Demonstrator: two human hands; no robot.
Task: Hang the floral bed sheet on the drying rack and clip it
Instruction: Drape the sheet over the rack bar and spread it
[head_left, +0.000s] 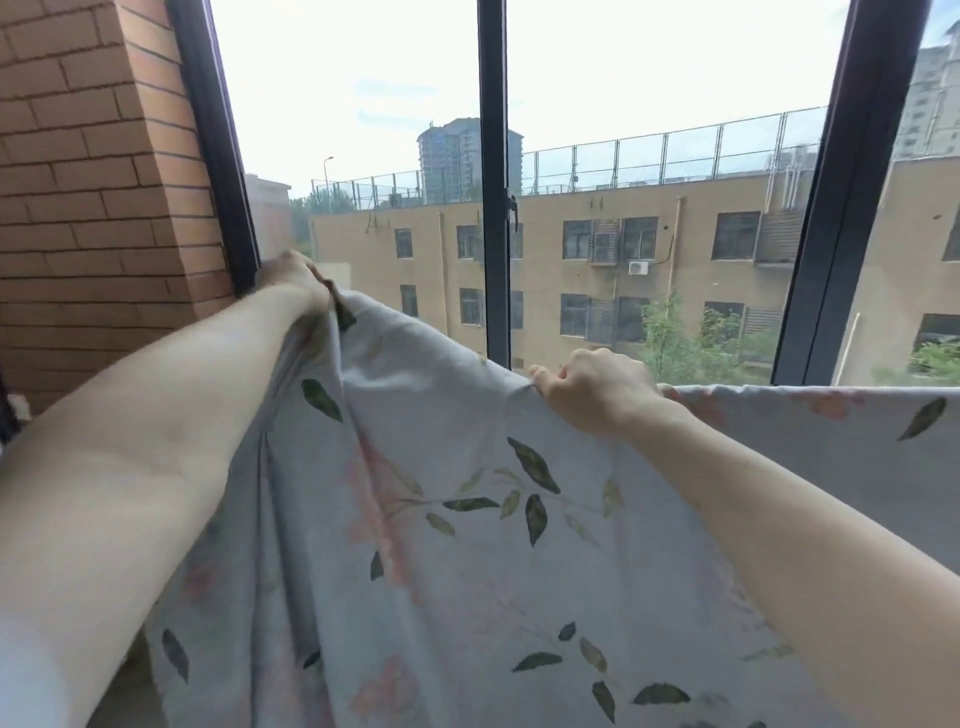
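From the head view, I cannot make out any drying rack: the pale grey cotton bed sheet printed with dark green leaves and faded pink flowers (467, 519) covers whatever carries it. Its top edge runs level on the right, then rises steeply to my left. The sheet's lower part is cut off by the bottom of the frame. My left hand (293, 283) is raised near the dark window frame (493, 182), and its grip is closed on a bunched corner of the sheet; the fingertips are hidden behind the fabric. My right hand (597, 389) pinches the top edge further right, fingers curled over the hem. A red brick wall (93, 156) stands to the left. Through the glass, a tan building (675, 270) and green trees (691, 338) show beyond.
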